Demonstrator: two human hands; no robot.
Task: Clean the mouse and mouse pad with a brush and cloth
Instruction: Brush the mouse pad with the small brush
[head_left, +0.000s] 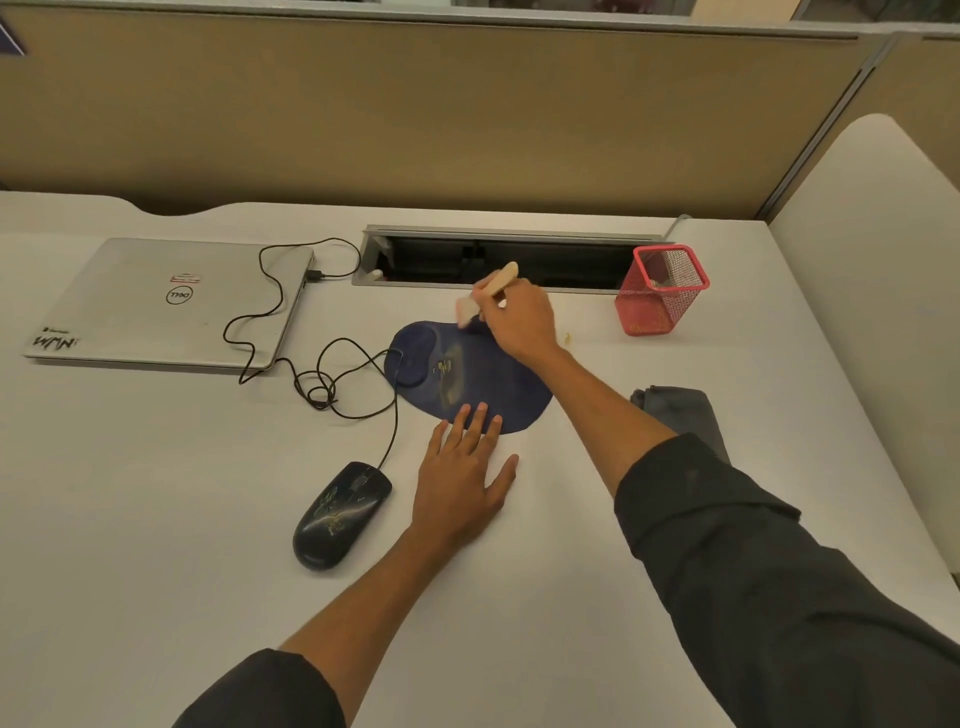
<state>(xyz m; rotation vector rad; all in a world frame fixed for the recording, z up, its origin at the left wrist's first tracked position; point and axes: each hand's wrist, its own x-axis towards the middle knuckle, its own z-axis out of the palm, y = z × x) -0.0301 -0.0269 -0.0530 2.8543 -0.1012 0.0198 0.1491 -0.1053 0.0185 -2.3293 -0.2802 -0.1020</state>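
Note:
A dark blue mouse pad (426, 364) lies mid-desk with dusty smears and small bits of debris on it. My right hand (519, 322) grips a wooden-handled brush (491, 291), its pale bristles touching the pad's far edge. My left hand (465, 478) lies flat and open, fingertips pressing the pad's near edge. A black wired mouse (340, 514), streaked with dirt, sits on the desk left of my left hand. A folded grey cloth (680, 415) rests to the right, partly hidden by my right forearm.
A closed silver laptop (161, 306) lies at the left, the mouse cable (291, 338) looping from it. A red mesh pen holder (660, 291) stands at the back right. An open cable tray (509, 257) runs along the back. A crumb (568, 338) lies near the holder.

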